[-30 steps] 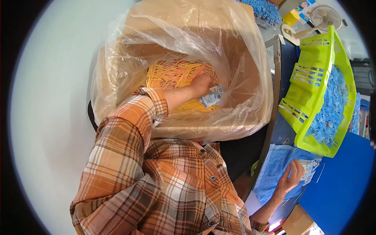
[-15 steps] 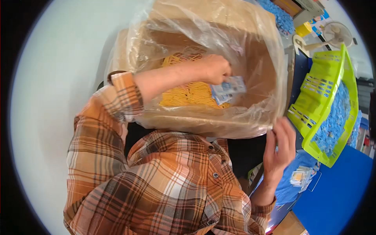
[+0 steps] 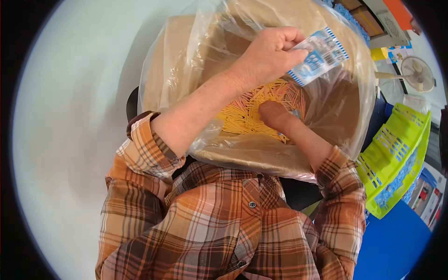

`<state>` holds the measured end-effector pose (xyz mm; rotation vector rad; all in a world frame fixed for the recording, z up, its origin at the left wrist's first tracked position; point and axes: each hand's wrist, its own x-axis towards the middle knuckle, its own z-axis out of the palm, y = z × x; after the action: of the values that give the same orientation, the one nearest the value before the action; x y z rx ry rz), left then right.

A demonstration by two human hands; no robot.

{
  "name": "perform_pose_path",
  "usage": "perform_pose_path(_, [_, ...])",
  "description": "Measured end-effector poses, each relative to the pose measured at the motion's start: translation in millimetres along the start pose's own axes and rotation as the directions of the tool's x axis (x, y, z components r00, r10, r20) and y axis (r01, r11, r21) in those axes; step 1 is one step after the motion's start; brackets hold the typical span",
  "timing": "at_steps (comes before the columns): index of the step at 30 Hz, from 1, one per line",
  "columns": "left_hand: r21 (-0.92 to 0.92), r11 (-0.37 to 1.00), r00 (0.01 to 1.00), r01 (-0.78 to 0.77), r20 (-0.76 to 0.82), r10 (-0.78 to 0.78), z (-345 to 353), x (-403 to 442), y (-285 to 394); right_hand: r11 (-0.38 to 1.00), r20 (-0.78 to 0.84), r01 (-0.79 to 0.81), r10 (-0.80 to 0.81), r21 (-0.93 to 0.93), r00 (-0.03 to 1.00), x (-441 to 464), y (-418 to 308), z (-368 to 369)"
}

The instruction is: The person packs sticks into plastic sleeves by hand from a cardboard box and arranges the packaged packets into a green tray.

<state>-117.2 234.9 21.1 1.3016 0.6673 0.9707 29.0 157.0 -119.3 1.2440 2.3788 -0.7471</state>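
A smooth pale surface [image 3: 74,140] spans the 9 o'clock side; a flat bright-blue panel [image 3: 396,245] lies at 4 o'clock. At 12 o'clock stands an open brown cardboard box [image 3: 179,39], lined with a clear plastic bag [image 3: 270,163]. Thin yellow and pink sticks [image 3: 245,112] lie inside it.

The left hand [image 3: 270,53] is raised over the box, its grip narrow and holding a blue-and-white printed flat packet [image 3: 318,57] by the edge nearest 9 o'clock. The packet is tilted, clear of the sticks.

The right hand [image 3: 276,114], at 6 o'clock from the left, is down in the box against the sticks. Its fingers are largely hidden; the state of its grip cannot be determined.

A lime-green slotted plastic basket [image 3: 389,144] containing small blue pieces [image 3: 396,182] is at 3 o'clock.
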Motion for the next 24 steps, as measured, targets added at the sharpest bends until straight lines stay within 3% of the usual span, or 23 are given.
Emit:
perform_pose_path(6, [-0.037,0.998,0.985,-0.048,-0.165,0.041,11,5,11,0.994,0.044,-0.016,0.02,-0.104,0.999,-7,-6,28])
perform_pose_path(9, [-0.002,0.997,0.987,-0.076,-0.146,0.075,14,6,9,0.998,0.016,-0.039,0.039,-0.05,0.999,-3,3,39])
perform_pose_path(14, [-0.139,0.99,0.999,0.013,-0.049,-0.02,11,7,7,0.997,-0.048,0.005,-0.001,0.08,0.999,0,21,54])
perform_pose_path(17, [-0.231,0.969,0.996,0.084,0.003,-0.085,3,9,1,0.974,-0.081,0.074,-0.058,0.213,0.995,-4,24,12])
perform_pose_path(18, [-0.258,0.96,0.995,0.103,0.015,-0.103,0,9,-1,0.919,-0.016,-0.036,0.046,0.393,0.999,-9,21,-6])
perform_pose_path(20, [-0.255,0.959,0.993,0.12,0.048,-0.111,-9,12,-9,0.683,0.147,-0.253,0.211,0.685,0.966,-21,17,-39])
perform_pose_path(24, [-0.094,0.975,0.956,0.2,0.239,-0.173,-26,11,-10,0.428,-0.027,-0.114,0.309,0.897,0.951,-50,29,-66])
